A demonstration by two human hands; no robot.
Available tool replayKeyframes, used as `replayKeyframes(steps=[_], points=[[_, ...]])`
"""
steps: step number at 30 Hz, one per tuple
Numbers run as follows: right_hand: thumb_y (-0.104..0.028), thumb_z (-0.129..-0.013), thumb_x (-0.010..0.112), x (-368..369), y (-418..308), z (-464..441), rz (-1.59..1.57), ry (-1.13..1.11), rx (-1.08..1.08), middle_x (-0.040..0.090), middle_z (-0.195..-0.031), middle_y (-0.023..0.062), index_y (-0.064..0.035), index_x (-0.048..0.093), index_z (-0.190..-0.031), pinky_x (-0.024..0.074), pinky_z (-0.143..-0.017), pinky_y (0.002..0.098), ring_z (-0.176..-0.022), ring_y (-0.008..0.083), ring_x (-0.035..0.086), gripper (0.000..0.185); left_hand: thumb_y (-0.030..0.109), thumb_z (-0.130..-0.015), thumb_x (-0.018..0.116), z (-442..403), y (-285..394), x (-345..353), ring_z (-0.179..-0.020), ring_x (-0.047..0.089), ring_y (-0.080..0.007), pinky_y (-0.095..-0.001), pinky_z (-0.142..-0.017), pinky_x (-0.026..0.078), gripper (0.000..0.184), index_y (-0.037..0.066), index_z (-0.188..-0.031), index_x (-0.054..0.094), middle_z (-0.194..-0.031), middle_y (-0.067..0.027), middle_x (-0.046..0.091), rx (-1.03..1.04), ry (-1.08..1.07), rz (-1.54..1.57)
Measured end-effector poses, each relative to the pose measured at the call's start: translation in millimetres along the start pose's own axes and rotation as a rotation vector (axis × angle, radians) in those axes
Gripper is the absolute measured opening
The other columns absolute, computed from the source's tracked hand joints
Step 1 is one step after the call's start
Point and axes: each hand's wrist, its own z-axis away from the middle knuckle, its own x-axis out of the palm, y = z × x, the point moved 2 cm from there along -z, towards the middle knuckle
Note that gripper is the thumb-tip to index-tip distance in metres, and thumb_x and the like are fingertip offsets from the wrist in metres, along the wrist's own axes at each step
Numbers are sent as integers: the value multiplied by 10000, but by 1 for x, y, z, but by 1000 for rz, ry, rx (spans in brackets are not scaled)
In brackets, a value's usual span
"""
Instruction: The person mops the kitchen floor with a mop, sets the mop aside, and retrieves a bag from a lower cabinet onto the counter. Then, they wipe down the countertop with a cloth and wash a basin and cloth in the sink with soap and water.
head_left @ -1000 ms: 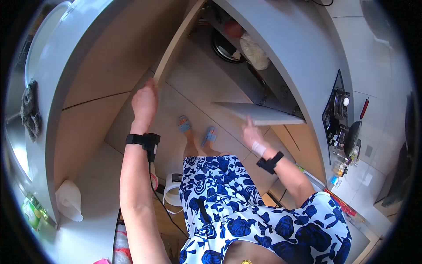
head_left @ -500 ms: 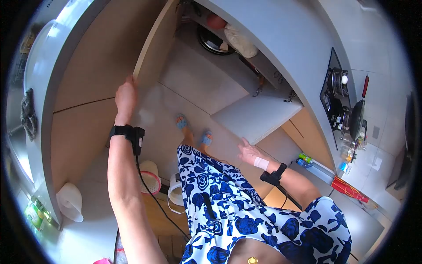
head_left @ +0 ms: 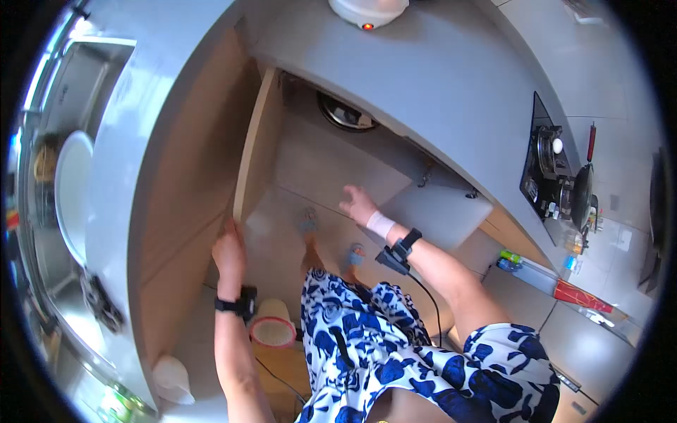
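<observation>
My left hand (head_left: 229,252) is at the near end of the left cabinet door (head_left: 255,151), its fingers closed on the edge. The door stands swung out from the cabinet. My right hand (head_left: 358,204) hangs in the air before the cabinet opening, fingers apart and nothing in them. To its right, the right cabinet door (head_left: 441,215) is swung out and touches neither hand. Inside the cabinet lies a dark round pan or lid (head_left: 347,114), partly hidden by the counter edge.
A grey counter (head_left: 423,84) arches over the cabinet, bearing a white appliance (head_left: 368,10) with a red light. A stove (head_left: 543,166) with a black pan (head_left: 582,196) is at the right. The sink (head_left: 70,106) lies left. A red-rimmed bin (head_left: 273,333) stands below.
My right hand has left the right door's edge and moved up and left. That door has swung wider. My left hand stays on the left door. The view has shifted, showing more counter and sink.
</observation>
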Motion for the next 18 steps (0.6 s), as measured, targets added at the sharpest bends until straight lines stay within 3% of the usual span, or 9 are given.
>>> replayKeyframes(steps=[1,2,3,4,5,6,13,18], points=[[-193,-710,638,-7,7,-31,-33,148,48,427,-1136,198,-15,426,-1177,454,-744,360,-776,252,553,543,214,-874,448,0,-4,2,-581,584,-357,-448,-492,464,236,55,-1043,488,-629,-201,579,5,-6,5],[-189,-705,636,-25,8,-53,-10,266,115,366,-1222,223,-19,411,-1198,422,-846,368,-950,307,520,569,208,-874,451,0,-3,-2,-566,581,-356,-443,-484,463,237,49,-1045,497,-615,-193,577,0,-6,-22],[-180,-703,631,-42,16,-76,70,447,47,330,-1263,242,-26,399,-1217,361,-940,381,-1129,358,407,585,201,-875,453,1,-2,-6,-551,578,-354,-438,-476,463,239,44,-1047,505,-601,-185,574,-4,-2,-50],[-208,-722,613,-64,25,-87,-65,478,240,297,-1301,263,-34,392,-1232,327,-977,390,-1188,388,336,583,197,-872,462,12,-1,-2,-551,581,-351,-436,-478,465,246,40,-1057,503,-595,-181,573,12,-5,-12],[-276,-767,564,-76,38,-111,170,474,309,294,-1301,285,-46,394,-1237,329,-971,398,-1188,393,331,550,193,-870,471,11,-9,-1,-551,583,-348,-433,-480,467,254,36,-1067,501,-589,-178,572,36,2,30],[-296,-860,438,-91,54,-131,311,275,383,501,-1153,205,-42,375,-1249,378,-931,403,-1114,362,435,469,188,-862,484,11,-7,-6,-561,589,-341,-426,-488,472,266,33,-1078,496,-625,-176,586,27,-35,0],[-293,-863,429,-117,134,-164,435,193,595,518,-1125,188,-43,410,-1211,385,-916,398,-1078,344,457,429,157,-824,544,21,-3,-15,-608,605,-316,-389,-514,482,334,15,-1120,482,-769,-175,610,4,-91,65],[-290,-865,422,-115,154,-178,445,210,618,530,-1104,176,-44,435,-1184,390,-905,395,-1052,332,473,404,139,-820,552,21,-2,-18,-619,605,-314,-384,-516,477,332,-16,-1104,480,-754,-183,602,-31,-176,28]])
